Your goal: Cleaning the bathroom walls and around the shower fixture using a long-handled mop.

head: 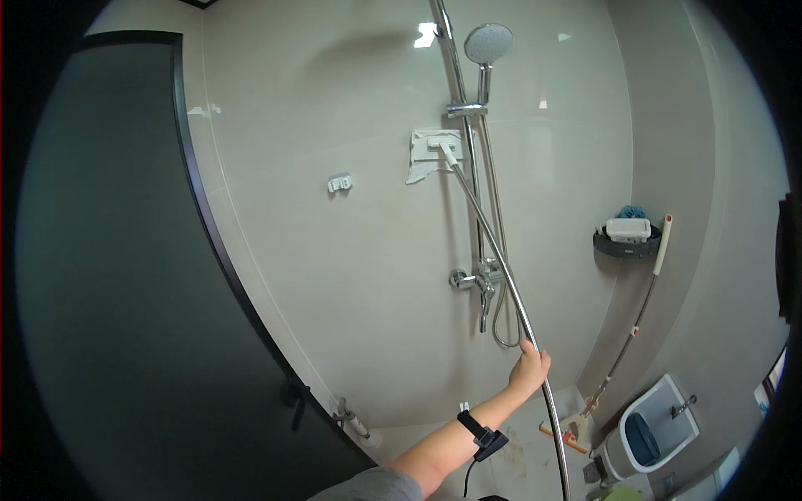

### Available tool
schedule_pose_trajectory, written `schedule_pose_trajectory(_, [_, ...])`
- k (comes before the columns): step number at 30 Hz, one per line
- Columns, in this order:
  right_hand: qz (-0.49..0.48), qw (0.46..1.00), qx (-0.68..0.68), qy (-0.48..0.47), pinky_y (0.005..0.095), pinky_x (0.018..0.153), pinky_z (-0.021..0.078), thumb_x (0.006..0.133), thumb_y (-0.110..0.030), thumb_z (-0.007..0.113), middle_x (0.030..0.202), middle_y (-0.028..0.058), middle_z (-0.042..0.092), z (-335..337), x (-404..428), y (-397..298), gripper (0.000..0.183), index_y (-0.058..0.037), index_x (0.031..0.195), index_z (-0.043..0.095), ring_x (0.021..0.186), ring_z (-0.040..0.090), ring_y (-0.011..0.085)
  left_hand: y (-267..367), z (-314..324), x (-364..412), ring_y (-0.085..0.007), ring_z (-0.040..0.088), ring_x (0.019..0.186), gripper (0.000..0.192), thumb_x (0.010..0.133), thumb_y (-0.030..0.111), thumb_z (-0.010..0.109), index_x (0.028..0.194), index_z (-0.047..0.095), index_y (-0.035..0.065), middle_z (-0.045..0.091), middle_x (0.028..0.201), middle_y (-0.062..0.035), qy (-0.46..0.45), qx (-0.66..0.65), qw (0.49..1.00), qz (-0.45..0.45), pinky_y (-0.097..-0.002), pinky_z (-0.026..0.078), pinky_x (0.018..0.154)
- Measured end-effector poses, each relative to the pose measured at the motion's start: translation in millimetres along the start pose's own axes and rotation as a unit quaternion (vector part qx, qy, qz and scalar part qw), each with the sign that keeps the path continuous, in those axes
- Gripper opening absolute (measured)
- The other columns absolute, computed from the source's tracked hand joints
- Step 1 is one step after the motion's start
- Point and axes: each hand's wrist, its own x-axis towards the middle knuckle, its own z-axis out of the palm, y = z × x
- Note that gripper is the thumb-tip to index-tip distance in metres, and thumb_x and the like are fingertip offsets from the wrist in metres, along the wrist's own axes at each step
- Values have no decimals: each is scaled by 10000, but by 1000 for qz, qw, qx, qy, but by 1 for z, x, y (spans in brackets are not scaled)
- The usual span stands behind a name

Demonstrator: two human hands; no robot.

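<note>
My left hand (530, 371) is closed around the metal pole of a flat mop (501, 257), with a black strap and small device (484, 435) on the forearm. The pole slants up and leftward to a white mop head (442, 144) that lies against the tiled wall. A white cloth (421, 164) spreads around the head, its lower left corner hanging down. The head's right side is beside the chrome shower riser rail (474, 188), and the pole crosses in front of the rail, mixer tap (484, 275) and hose. My right hand is out of view.
A hand shower (489, 44) sits in its holder above. At left stands a dark door (125, 263) with a black handle. Right are a corner shelf (626, 246), a long-handled broom (640, 332) and a white basin (680, 426). A small white wall holder (339, 183) is fixed left of the mop.
</note>
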Motion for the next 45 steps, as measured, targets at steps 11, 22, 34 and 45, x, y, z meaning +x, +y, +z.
schedule_pose_trajectory(11, [41, 996, -74, 14, 425, 685, 404, 828, -377, 451, 807, 202, 543, -29, -54, 50, 446, 48, 946, 515, 779, 501, 327, -42, 50, -86, -416, 548, 624, 346, 811, 258, 452, 876, 256, -19, 551, 653, -238, -66, 0, 996, -63, -477, 432, 561])
schedule_pose_trajectory(22, [40, 989, -137, 34, 436, 781, 392, 866, -375, 382, 924, 275, 529, -43, -120, 146, 457, 47, 963, 530, 924, 481, 401, -80, 81, -144, -388, 571, 650, 368, 790, 280, 476, 889, 271, -10, 564, 669, -213, -119, 5, 985, -127, -450, 450, 579])
schedule_pose_trajectory(34, [47, 961, -269, 35, 455, 670, 415, 800, -372, 515, 800, 302, 532, -46, -137, 43, 397, 21, 756, 552, 771, 508, 438, -77, 16, -7, -152, 548, 682, 183, 888, 273, 419, 950, 442, 102, 532, 768, -36, -66, -678, 671, -291, -280, 464, 567])
schedule_pose_trajectory(45, [-198, 944, -225, 141, 387, 563, 417, 614, -204, 664, 673, 155, 519, -10, -34, -14, 356, -15, 844, 469, 618, 514, 336, -13, -42, -52, -135, 528, 528, 175, 890, 198, 420, 891, 353, 36, 478, 668, -41, 36, -358, 932, -45, -247, 440, 453])
